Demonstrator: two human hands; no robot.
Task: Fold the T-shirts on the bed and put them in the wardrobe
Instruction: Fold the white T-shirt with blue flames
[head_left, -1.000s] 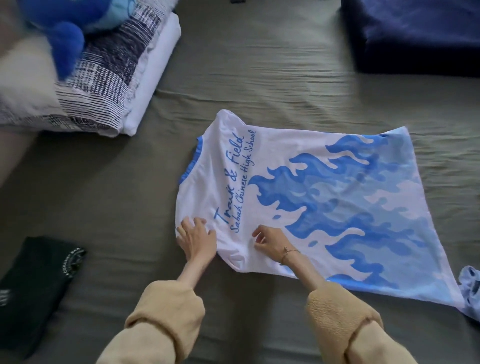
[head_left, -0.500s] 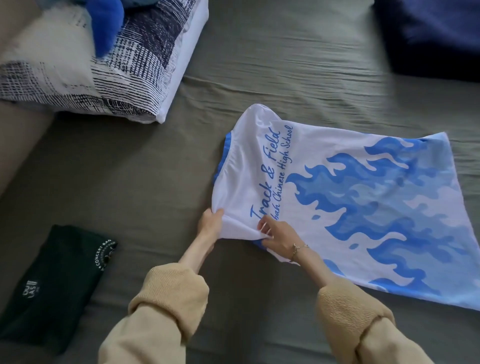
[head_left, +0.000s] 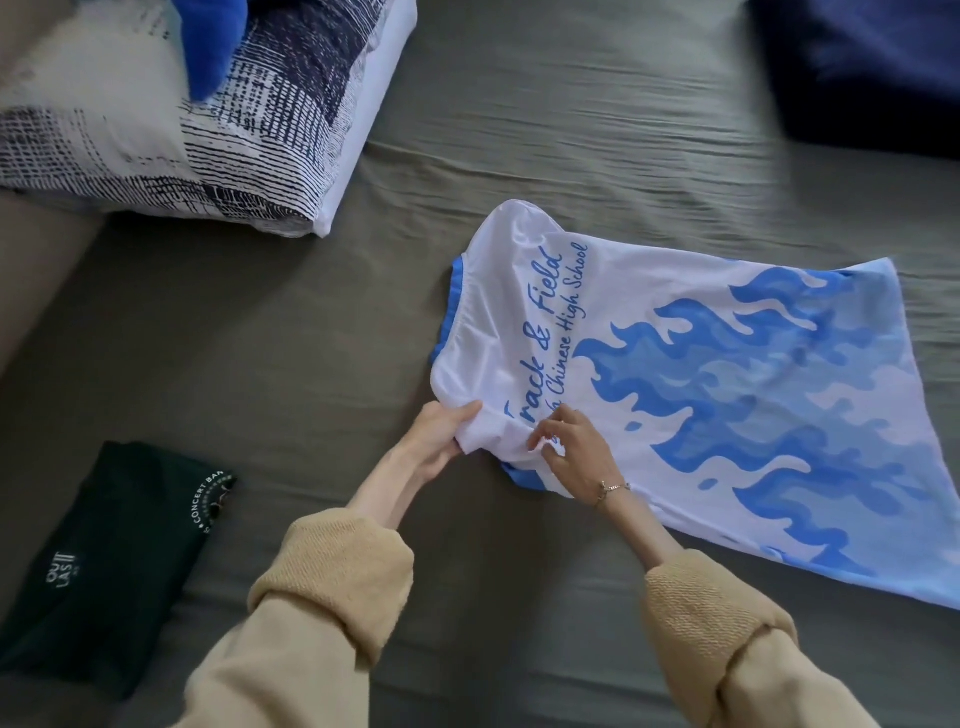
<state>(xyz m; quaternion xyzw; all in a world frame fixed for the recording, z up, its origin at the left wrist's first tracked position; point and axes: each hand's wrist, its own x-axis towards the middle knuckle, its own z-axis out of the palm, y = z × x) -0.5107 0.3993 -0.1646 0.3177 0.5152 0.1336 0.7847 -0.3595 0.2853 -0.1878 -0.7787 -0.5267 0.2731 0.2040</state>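
Both hands, left (head_left: 436, 436) and right (head_left: 569, 447), flat a second ago, now pinch the shirt (head_left: 701, 374) shoulder (sleeve bunched between), starting its fold.

Both hands (head_left: 439, 434) (head_left: 569, 449) curled, pinching.

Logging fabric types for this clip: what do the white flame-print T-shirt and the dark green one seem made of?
White T-shirt: likely thin synthetic sports knit, with a faint sheen and soft drape. Dark green T-shirt: looks like matte cotton-type knit, lying folded flat with no shine; fibre cannot be confirmed.
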